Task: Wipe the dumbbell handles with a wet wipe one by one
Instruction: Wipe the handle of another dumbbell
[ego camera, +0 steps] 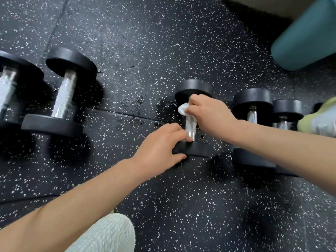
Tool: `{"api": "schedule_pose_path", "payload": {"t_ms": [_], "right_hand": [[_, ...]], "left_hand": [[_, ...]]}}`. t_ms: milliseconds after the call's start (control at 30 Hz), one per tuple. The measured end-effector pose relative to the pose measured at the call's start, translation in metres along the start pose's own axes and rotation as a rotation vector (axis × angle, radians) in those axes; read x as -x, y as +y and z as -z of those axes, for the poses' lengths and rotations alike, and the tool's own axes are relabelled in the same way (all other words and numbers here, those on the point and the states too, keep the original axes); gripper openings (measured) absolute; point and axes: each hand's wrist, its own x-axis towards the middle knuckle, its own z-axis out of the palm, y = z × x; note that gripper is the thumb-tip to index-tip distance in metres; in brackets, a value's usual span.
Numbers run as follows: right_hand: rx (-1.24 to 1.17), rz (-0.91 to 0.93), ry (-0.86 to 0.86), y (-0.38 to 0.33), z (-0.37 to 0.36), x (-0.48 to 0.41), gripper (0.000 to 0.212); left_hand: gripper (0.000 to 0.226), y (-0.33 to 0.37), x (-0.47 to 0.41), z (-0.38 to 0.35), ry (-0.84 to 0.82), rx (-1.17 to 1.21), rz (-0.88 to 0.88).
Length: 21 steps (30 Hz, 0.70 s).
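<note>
I am watching the left hand [160,142] gripping the near weight of the middle dumbbell [198,150], with fingers curled over its top edge and the thumb on its outer face. The right hand [209,113] is pinching the white wipe [182,109] around the far end of the handle [190,127]. The dumbbell is lying on the speckled floor [145,51], well apart from the big dumbbells [62,95] at left and just beside the smaller dumbbells [252,106] at right.
</note>
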Motion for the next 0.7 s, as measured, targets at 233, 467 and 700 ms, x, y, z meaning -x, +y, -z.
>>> {"api": "schedule_pose_path", "payload": {"t_ms": [233,467,700], "right_hand": [[-0.114,0.305,-0.167,-0.005,0.004,0.022,0.021],[-0.054,0.011,0.013,0.001,0.006,-0.001,0.031],[-0.057,0.286,-0.2,0.0,0.009,0.006,0.025]], "left_hand": [[0.039,0.003,-0.002,-0.001,-0.004,-0.003,0.02],[0.036,0.001,-0.001,0.0,-0.024,0.014,0.049],[0.052,0.0,0.002,-0.008,-0.007,0.011,0.027]]}}
